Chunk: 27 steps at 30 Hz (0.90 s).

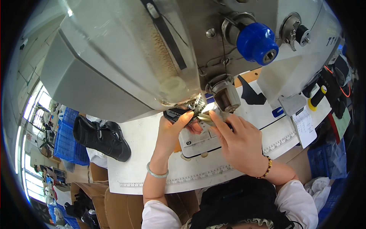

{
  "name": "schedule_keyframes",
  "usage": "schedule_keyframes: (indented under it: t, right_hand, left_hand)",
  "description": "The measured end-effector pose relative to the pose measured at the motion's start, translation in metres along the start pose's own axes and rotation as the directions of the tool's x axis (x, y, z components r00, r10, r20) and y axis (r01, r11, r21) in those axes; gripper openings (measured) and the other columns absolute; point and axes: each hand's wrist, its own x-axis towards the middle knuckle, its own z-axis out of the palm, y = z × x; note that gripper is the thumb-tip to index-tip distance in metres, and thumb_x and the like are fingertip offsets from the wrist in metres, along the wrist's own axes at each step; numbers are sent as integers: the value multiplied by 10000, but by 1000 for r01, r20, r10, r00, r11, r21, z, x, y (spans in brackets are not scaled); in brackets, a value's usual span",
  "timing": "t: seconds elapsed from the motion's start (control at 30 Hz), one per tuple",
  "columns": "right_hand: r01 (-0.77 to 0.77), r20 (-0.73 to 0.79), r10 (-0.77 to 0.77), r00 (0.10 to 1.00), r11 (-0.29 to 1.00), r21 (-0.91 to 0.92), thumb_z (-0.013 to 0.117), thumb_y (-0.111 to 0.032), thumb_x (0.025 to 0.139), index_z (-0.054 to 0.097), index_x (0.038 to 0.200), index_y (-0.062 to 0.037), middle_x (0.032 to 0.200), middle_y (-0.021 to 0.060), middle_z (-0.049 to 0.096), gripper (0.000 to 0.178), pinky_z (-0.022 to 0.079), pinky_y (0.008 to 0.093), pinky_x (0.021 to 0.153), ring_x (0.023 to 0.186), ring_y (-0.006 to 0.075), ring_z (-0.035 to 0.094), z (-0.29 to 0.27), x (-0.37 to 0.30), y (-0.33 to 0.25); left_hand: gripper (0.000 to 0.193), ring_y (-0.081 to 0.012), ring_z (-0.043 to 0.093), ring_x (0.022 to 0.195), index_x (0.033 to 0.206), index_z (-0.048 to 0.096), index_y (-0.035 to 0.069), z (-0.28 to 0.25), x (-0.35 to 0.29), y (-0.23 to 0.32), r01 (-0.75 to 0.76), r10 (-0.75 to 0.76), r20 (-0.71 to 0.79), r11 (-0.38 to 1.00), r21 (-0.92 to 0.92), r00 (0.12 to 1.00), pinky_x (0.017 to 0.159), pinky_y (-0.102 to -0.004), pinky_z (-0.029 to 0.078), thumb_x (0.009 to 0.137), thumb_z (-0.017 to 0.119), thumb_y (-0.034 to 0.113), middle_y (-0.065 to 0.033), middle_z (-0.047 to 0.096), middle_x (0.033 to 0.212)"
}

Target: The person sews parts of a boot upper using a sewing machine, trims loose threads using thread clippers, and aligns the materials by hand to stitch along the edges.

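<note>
Under the sewing machine's head, close to the needle area, both my hands meet. My left hand pinches a small black shoe piece with white lettering between thumb and fingers. Bent fingers of my right hand close round a slim, shiny metal tool, its tip against or very near the black piece. It looks like thread snips, though the fingers cover most of it. The needle and presser foot are largely hidden behind the machine's cover and my hands.
A white worktable with a ruler strip lies beneath. At its left edge stands a black ankle boot. A flat black cut piece rests behind my right hand; a thread cone stands at right. Blue crates are beyond the table.
</note>
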Motion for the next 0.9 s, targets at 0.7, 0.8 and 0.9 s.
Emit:
schedule_keyframes:
  t: [0.7,0.8,0.9]
  right_hand:
    - [33,51,-18,999,951,-308,565,-84,673,566,1086,10,751,46,449,423,399,249,511,612,154,461,12,2,-22]
    - [61,30,-54,998,941,-332,554,-98,691,569,1083,2,750,44,453,405,395,245,507,620,148,467,14,1,-22]
    - [65,32,-59,998,967,-245,567,-82,687,577,1075,-7,753,44,459,395,403,249,512,622,155,476,11,0,-16]
  left_hand:
    - [241,-150,596,574,799,591,-33,-2,-1,0,-30,31,44,999,-21,999,537,-245,473,892,517,177,-110,616,652]
    - [230,-144,596,574,800,597,-27,0,-2,1,-37,37,37,999,2,999,539,-240,471,889,521,171,-97,620,655]
    - [225,-137,594,577,797,598,-23,1,-3,3,-44,42,29,998,54,999,543,-236,470,887,524,170,-84,620,654]
